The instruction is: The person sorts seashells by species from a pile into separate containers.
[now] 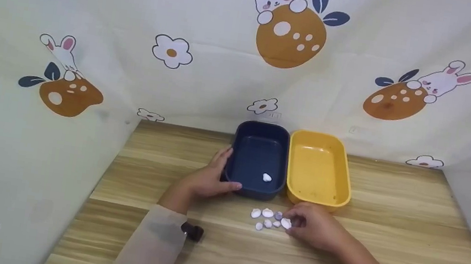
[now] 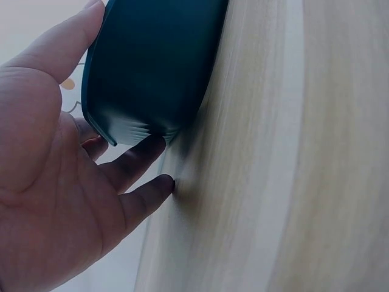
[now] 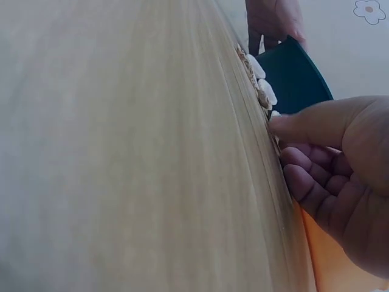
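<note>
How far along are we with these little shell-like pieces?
Done, apparently: one piece lies in the blue bin. In hand: the right hand is at the rightmost piece on the table, its grip unclear; the left hand rests against the blue bin. Left: the other pieces on the table, presumably to be moved.

Soft diffuse light; wrist views dimmer, tabletop (image 3: 140,170) blurred.

The right fingers (image 3: 307,125) partly hide a white piece (image 3: 275,114); the left-wrist view crops the blue tray (image 2: 152,67).
</note>
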Demonstrator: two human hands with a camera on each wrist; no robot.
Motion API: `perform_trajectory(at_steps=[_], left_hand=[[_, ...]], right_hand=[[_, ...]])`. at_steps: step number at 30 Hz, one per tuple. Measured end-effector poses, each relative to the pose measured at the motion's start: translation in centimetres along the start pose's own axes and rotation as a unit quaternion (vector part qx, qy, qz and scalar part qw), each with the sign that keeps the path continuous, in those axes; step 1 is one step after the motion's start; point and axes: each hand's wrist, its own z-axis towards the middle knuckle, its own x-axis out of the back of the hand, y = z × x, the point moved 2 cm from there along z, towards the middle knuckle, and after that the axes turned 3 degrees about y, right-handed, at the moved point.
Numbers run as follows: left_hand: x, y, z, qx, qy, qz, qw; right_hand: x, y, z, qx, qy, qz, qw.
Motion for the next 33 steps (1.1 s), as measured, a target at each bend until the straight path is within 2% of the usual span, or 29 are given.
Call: perform_trajectory(at_steps=[8,13,18,33], left_hand=[[0.0,0.3,0.1,-0.012,-0.004,0.007,0.9999],[-0.1,0.3,0.2,-0.012,-0.007,0.005,0.9999],[0.0,0.1,0.2,-0.001,-0.006,0.005,1.0],[-0.1,0.0,0.2,-0.001,-0.003,0.004,1.0]], right_hand=[[0.4,-1.2,0.2,-0.031,-0.006,0.023,0.999],[1.1,-2.4,0.7,-0.063,0.017,0.033,0.997],[2.0,-3.0,1.8,-0.067,0.05,0.034,0.996],[2.9,-4.5,6.0,-0.089,0.096,0.068,0.989]])
